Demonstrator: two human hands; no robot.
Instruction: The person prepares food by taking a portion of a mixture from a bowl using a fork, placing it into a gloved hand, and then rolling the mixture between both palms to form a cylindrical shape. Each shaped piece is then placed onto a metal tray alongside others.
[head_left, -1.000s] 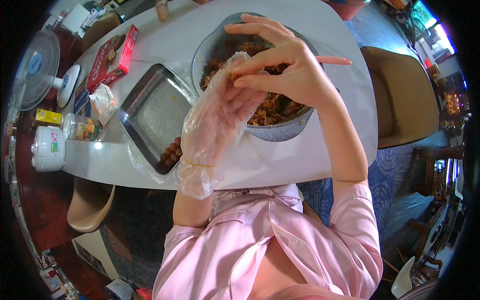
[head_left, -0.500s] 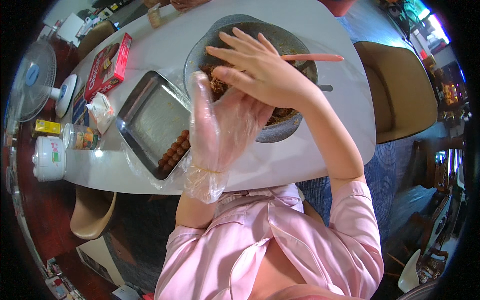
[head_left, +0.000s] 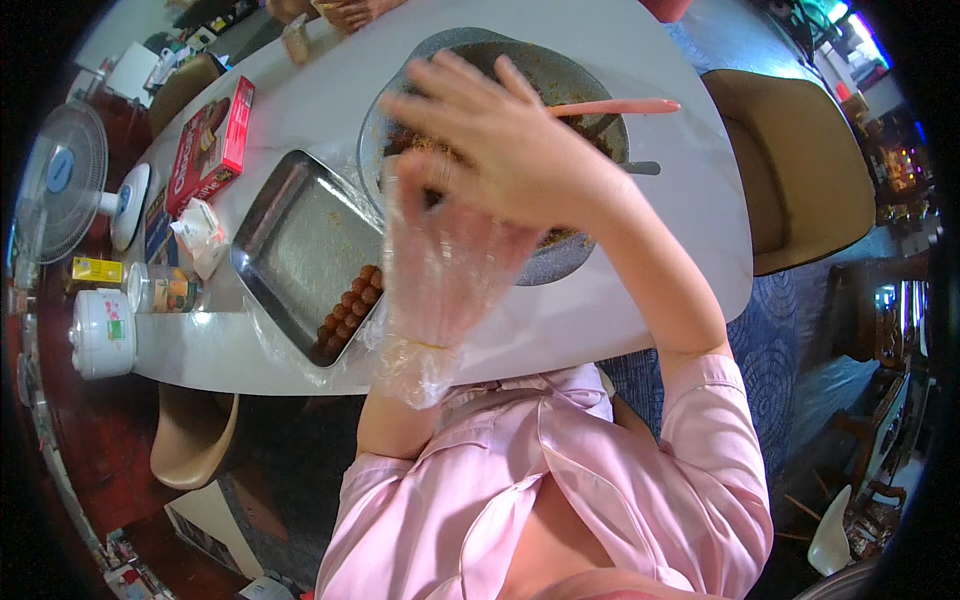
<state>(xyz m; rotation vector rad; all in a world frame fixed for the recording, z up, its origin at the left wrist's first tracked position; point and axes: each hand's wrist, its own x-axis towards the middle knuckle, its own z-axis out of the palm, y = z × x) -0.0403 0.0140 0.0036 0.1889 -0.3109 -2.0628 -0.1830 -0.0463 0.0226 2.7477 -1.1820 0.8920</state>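
Bare right hand [head_left: 505, 165] sweeps over the left hand [head_left: 450, 255] in its clear plastic glove

On the left, a red cardboard box [head_left: 210, 140] lies on the white marble-patterned counter [head_left: 680, 225]. Next comes a rectangular silver metal tray [head_left: 300, 235], with small round brown balls [head_left: 350, 305] packed along its near right side. The cluster looks the same as half a second earlier, so nothing seems to be added and the handwork itself appears to be mid-stroke.

The left hand, banded at the wrist with a thin yellow rubber band [head_left: 425, 345], is palm up; its grip looks loose and flat, though its fingertips are hidden. The right hand lies across it, its grip released, fingers spread. Whether anything sits between the palms I cannot tell.

Compared with the earlier frame, the right hand is shifted left and its fingers are now blurred, which suggests a quick rubbing motion. Behind both hands stands the round grey speckled pot [head_left: 565, 263], with crumbly brown mixture [head_left: 404, 140] partly visible inside. Farther right, a pink handle [head_left: 630, 107] sticks out over the pot's rim
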